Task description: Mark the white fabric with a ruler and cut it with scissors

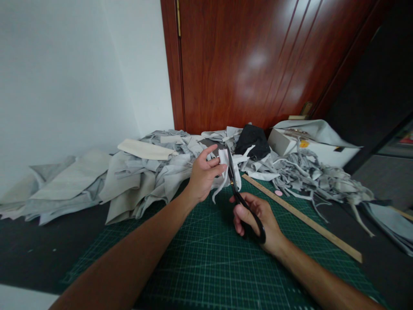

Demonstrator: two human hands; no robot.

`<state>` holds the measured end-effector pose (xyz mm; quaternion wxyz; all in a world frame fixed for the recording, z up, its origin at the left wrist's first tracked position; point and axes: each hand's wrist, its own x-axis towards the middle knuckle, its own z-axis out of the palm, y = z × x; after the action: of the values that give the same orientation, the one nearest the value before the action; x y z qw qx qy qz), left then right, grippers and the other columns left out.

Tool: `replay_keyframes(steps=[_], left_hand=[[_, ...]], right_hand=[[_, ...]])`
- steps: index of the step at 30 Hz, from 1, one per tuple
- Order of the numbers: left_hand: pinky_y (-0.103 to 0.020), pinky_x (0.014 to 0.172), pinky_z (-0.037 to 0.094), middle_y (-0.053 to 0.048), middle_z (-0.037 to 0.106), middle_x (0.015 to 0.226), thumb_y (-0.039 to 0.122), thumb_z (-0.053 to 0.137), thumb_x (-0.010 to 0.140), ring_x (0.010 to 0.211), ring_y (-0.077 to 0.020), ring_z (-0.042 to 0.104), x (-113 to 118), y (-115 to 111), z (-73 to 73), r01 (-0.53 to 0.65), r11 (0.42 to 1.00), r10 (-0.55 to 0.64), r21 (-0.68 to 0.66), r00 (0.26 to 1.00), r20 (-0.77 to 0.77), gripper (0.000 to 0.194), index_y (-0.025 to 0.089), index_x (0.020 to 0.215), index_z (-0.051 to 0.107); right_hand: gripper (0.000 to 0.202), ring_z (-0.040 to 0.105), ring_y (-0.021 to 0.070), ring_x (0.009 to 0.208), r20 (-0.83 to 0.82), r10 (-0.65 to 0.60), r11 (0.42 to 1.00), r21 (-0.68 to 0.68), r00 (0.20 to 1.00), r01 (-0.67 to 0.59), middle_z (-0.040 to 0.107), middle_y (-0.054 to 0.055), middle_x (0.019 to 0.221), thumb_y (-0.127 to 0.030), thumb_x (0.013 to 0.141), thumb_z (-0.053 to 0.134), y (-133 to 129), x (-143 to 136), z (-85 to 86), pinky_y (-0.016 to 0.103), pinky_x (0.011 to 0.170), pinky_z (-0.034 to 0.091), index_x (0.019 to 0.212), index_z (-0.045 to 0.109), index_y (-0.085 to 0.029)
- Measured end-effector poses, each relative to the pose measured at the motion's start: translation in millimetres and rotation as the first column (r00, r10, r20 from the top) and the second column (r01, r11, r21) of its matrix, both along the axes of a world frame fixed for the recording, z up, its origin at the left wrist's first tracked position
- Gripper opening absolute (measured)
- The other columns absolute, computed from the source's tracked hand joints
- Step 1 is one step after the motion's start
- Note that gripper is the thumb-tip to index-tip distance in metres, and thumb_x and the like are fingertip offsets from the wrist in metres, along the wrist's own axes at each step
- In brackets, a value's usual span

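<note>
My left hand [205, 173] pinches a small piece of white fabric [223, 157] above the middle of the green cutting mat [206, 249]. Thin white strips dangle from and around that piece. Black-handled scissors [232, 183] are in my right hand [254, 215], their blades pointing up and away, right beside the fabric at my left fingertips. Whether the blades are on the fabric or just next to it is hard to tell.
Grey and cream fabric pieces [135, 172] are heaped at the left and back. A wooden ruler [303, 219] lies slanted at the right. Behind it are tangled grey strips [309, 172], a white box [284, 144] and black cloth [253, 141]. A wooden door [238, 64] stands behind.
</note>
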<state>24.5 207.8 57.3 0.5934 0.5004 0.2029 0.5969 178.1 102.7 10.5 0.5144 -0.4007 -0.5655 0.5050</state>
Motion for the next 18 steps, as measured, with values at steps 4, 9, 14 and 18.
replay_keyframes(steps=[4, 9, 14, 18], left_hand=[[-0.024, 0.064, 0.048, -0.005, 0.078, 0.095, 0.02, 0.093, 0.061, 0.073, -0.014, 0.067, -0.5, 0.3, 0.4, 0.019, 1.0, -0.019, -0.008, 1.0, -0.002, 0.092, 0.017, 0.144, 0.053], [-0.024, 0.066, 0.048, -0.008, 0.08, 0.104, 0.019, 0.092, 0.063, 0.075, -0.0145, 0.069, -1.2, 3.1, -1.7, 0.037, 0.999, -0.037, 0.01, 0.999, -0.011, 0.085, 0.017, 0.142, 0.059], [-0.026, 0.071, 0.052, -0.009, 0.081, 0.107, 0.017, 0.091, 0.063, 0.079, -0.0155, 0.072, -1.1, 3.0, -1.4, 0.063, 0.998, -0.063, 0.015, 0.998, 0.002, 0.08, 0.016, 0.139, 0.063], [-0.028, 0.077, 0.055, -0.011, 0.081, 0.111, 0.016, 0.091, 0.063, 0.087, -0.0185, 0.074, -0.5, 2.8, -1.2, 0.071, 0.997, -0.071, 0.021, 0.997, 0.018, 0.073, 0.014, 0.131, 0.068]], right_hand=[[0.059, 0.05, 0.0123, 0.038, 0.014, -0.01, 1.0, -0.001, 1.0, 0.01, 0.061, -0.004, 0.05, -0.071, 0.08, 0.081, -0.5, -1.7, 2.7, 0.023, 0.04, 0.038, 0.098, 0.062, -0.018], [0.057, 0.046, 0.0114, 0.036, 0.026, -0.025, 1.0, -0.002, 0.999, 0.025, 0.058, -0.005, 0.048, -0.072, 0.081, 0.08, -1.4, -2.8, 4.6, 0.022, 0.039, 0.035, 0.094, 0.061, -0.019], [0.058, 0.044, 0.0102, 0.035, 0.037, -0.054, 0.998, -0.024, 0.998, 0.055, 0.055, -0.007, 0.047, -0.072, 0.079, 0.081, -2.0, -4.0, 5.7, 0.021, 0.038, 0.032, 0.095, 0.062, -0.019], [0.061, 0.043, 0.0091, 0.035, 0.049, -0.075, 0.996, -0.045, 0.996, 0.077, 0.053, -0.008, 0.047, -0.071, 0.076, 0.083, -1.7, -5.5, 7.2, 0.02, 0.036, 0.031, 0.097, 0.063, -0.017]])
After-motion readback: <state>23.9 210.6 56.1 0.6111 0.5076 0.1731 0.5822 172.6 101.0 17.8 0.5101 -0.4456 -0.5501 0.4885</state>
